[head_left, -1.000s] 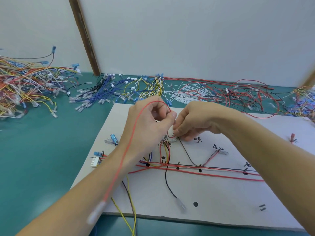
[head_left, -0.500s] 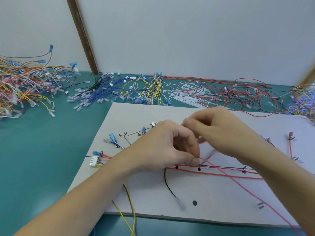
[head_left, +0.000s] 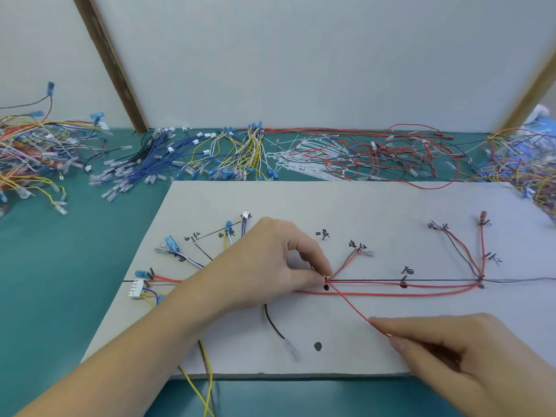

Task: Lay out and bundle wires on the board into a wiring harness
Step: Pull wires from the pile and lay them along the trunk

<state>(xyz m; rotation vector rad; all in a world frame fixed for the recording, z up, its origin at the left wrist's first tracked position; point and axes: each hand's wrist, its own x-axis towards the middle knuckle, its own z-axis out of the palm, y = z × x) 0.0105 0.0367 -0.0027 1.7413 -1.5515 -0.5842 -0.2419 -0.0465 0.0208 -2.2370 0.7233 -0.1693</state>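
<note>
A white board [head_left: 376, 212] with hand-written marks lies on the green table. Red, black and grey wires run along a drawn line across it. My left hand [head_left: 270, 266] pinches the wire bundle [head_left: 406, 288] at a black dot near the board's middle. A loose red wire [head_left: 350, 302] runs taut from that pinch down to the right. My right hand [head_left: 469, 362] pinches its other end near the board's front edge. A white connector [head_left: 135, 288] sits at the bundle's left end.
Heaps of loose wires line the table's back: mixed colours [head_left: 27, 152] at left, blue and yellow [head_left: 186, 164] in the middle, red wires and white cable ties [head_left: 361, 161] at right. A black wire with a clear terminal [head_left: 281, 332] lies on the board. Yellow wires [head_left: 195, 386] hang over its front edge.
My right hand has drawn the red wire down and to the right, away from my left hand, pulling it taut. My left hand has stayed at the bundle's middle.
</note>
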